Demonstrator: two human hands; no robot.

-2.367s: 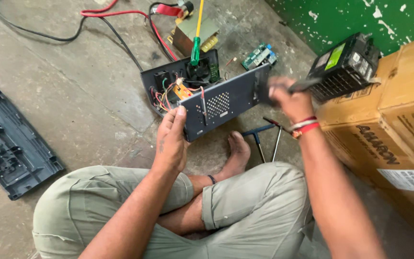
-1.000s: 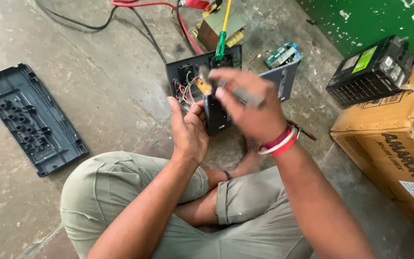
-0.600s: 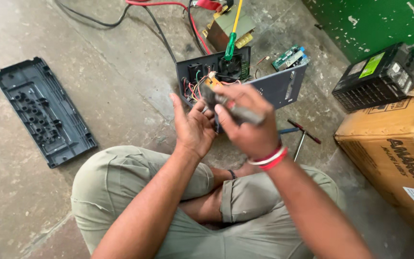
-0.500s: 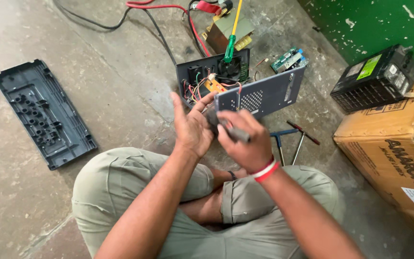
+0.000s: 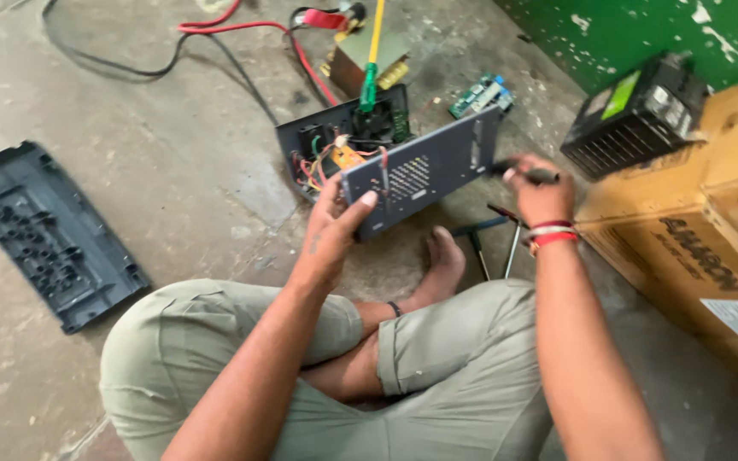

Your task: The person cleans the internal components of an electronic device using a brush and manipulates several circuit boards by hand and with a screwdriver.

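I sit cross-legged on a concrete floor. My left hand (image 5: 335, 226) grips the left end of a grey perforated metal panel (image 5: 424, 166) of an opened electronic unit (image 5: 335, 141), whose coloured wires and parts show behind it. My right hand (image 5: 540, 188), with red bands on the wrist, is closed around a dark tool (image 5: 527, 173) whose tip meets the panel's right edge.
A dark plastic cover (image 5: 40, 230) lies at the left. Red and black cables (image 5: 241, 34), a transformer block (image 5: 369, 60) and a green circuit board (image 5: 480, 94) lie beyond the unit. A black battery-like box (image 5: 634, 115) and cardboard cartons (image 5: 711, 222) stand at the right. Hand tools (image 5: 497, 239) lie by my foot.
My right hand has swung from in front of my left hand out to the panel's right edge with the tool. The left hand has shifted to hold the panel's left end.
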